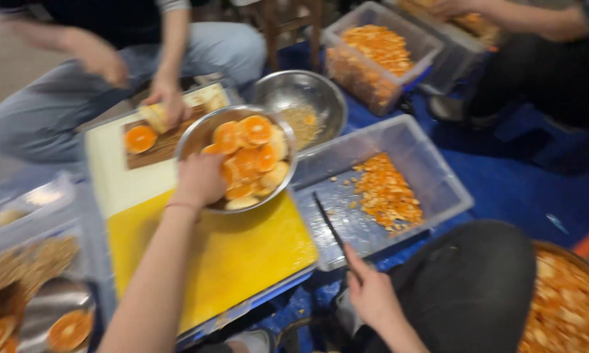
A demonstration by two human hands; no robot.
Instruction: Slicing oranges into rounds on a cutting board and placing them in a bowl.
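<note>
Left hand: my left hand [199, 180] is closed over the near rim of the metal bowl [196, 134] and holds it; the fingers are curled on the edge.
Right hand: my right hand [371, 294] is closed around the handle of a dark knife [330, 225], low beside my knee; the blade points up and away, over the near corner of the clear tub.
Metal bowl: it sits on the far end of the yellow board [235, 261] and is filled with peeled orange halves [248, 157], cut faces up.
Surface: the yellow board lies next to a white board [111, 170]; a small wooden board [160, 147] on the white one carries one orange half.
Floor: blue floor [517, 183] under everything, with people sitting around.
Containers: a clear tub [432, 170] on my right holds orange peel [386, 196]; a second clear tub [373, 49] behind it is full of peel; an almost empty metal bowl [317, 91] stands between them.
Other person: a hand [167, 98] across from me presses fruit on the wooden board.
Picture: much is blurred, small details I cannot tell.
</note>
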